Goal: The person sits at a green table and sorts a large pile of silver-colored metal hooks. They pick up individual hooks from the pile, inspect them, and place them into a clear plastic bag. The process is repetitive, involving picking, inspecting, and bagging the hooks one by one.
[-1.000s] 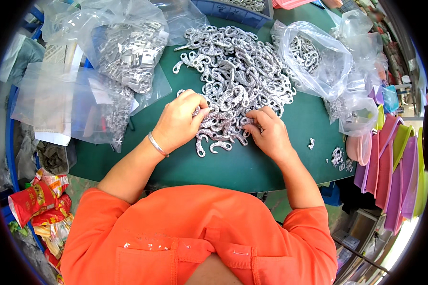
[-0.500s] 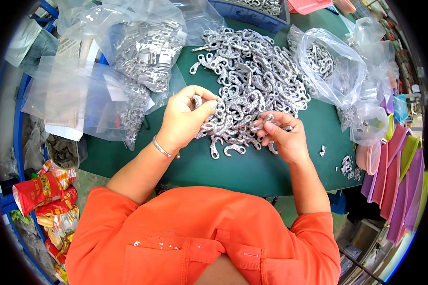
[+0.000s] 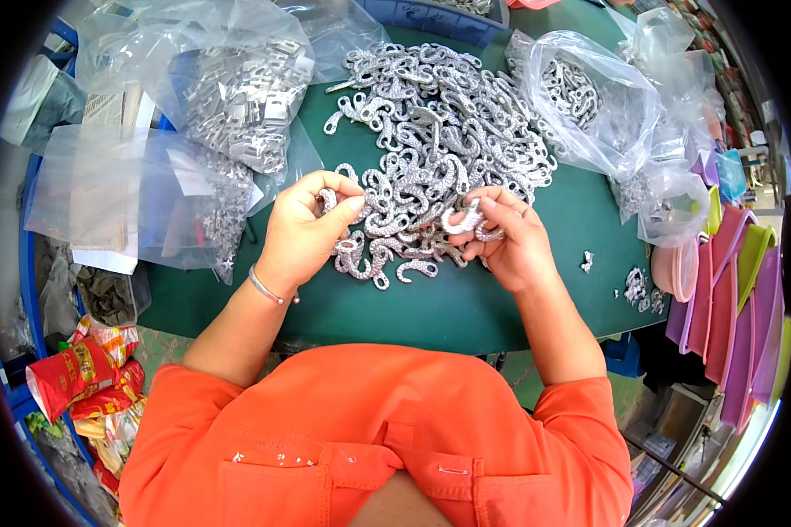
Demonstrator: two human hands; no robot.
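Observation:
A heap of silver, textured metal hooks point(image 3: 466, 132), each with a ring-like end, is spread over the green tabletop point(image 3: 395, 316). At the heap's near left edge my left hand point(image 3: 301, 230) pinches one silver hook point(image 3: 328, 200) between thumb and fingers; part of it is hidden by the hand. Across from it, my right hand point(image 3: 517, 241) is closed around a few hooks, and a curved one point(image 3: 462, 220) sticks out past the thumb toward the left. Both hands are just above the near side of the heap.
Clear bags of flat silver parts point(image 3: 250, 101) lie at the left, and another open clear bag of hooks point(image 3: 571, 92) at the right. A blue bin point(image 3: 431, 19) stands at the back. Colourful plastic trays point(image 3: 729, 299) hang at the right edge, near small loose metal pieces point(image 3: 635, 285).
The view has shifted slightly, moving the scene left and up. In my right hand a hook has turned so its curve now shows plainly. My left hand keeps its pinch.

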